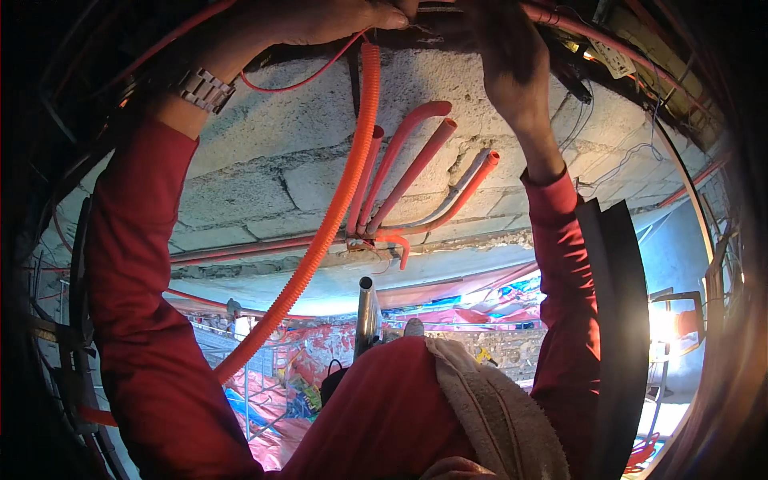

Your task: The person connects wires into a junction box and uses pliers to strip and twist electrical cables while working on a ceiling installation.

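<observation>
Both arms, in red sleeves, reach up to the top edge of the head view. My left hand (pixel 332 22), with a metal-band watch (pixel 206 90) at its wrist, is closed, thumb and fingers together; what it grips is hidden at the picture's edge. My right hand (pixel 516 60) is raised beside it, dark and smeared, its fingers not readable. From just below my left hand an orange corrugated conduit (pixel 340 204) hangs in a long curve down to the lower left. A thin red wire (pixel 292 86) loops beside its upper end.
Several rigid orange pipes (pixel 416 172) fan out against the concrete block wall (pixel 240 188). A metal tube (pixel 367 316) stands below them. A dark flat bar (pixel 614 336) runs beside my right arm, with a bright work lamp (pixel 668 326) beyond. A towel (pixel 500 408) hangs over my front.
</observation>
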Demonstrator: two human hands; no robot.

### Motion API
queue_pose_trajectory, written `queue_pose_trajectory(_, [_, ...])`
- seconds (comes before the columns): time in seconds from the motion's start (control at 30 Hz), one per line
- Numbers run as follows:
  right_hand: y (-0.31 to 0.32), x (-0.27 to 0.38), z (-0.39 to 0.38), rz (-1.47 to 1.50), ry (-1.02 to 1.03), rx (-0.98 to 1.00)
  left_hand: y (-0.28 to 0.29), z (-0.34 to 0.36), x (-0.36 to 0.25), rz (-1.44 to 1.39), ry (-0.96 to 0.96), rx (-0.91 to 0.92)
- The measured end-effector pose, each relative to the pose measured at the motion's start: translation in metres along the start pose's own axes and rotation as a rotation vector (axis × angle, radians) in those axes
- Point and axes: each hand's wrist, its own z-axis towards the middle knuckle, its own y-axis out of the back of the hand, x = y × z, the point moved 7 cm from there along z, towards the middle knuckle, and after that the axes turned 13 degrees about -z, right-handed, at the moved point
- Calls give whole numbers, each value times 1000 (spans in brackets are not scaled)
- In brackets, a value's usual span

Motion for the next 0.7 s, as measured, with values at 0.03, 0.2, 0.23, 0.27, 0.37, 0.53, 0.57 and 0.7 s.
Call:
queue_pose_trajectory(0.03, [8, 5, 2, -12, 9, -43, 1, 2, -6, -1, -2, 3])
queue_pose_trajectory(0.2, [6, 31, 17, -477, 230, 57, 5, -6, -20, -13, 147, 104])
queue_pose_trajectory(0.23, [8, 27, 15, -483, 231, 53, 6, -5, -17, -9, 141, 104])
queue_pose_trajectory(0.27, [6, 23, 9, -516, 257, 129, 7, -2, -8, 34, 193, 68])
queue_pose_trajectory(0.37, [6, 17, 8, -566, 327, 195, 9, -2, -3, 74, 288, 36])
queue_pose_trajectory(0.53, [9, 29, 22, -571, 462, 140, 3, 1, -17, -701, 705, 801])
queue_pose_trajectory(0.57, [15, 25, 17, -631, 482, 153, -4, 3, -18, -341, 530, 410])
queue_pose_trajectory(0.7, [6, 19, 14, -543, 600, -3, 8, 5, -7, -132, 315, 88])
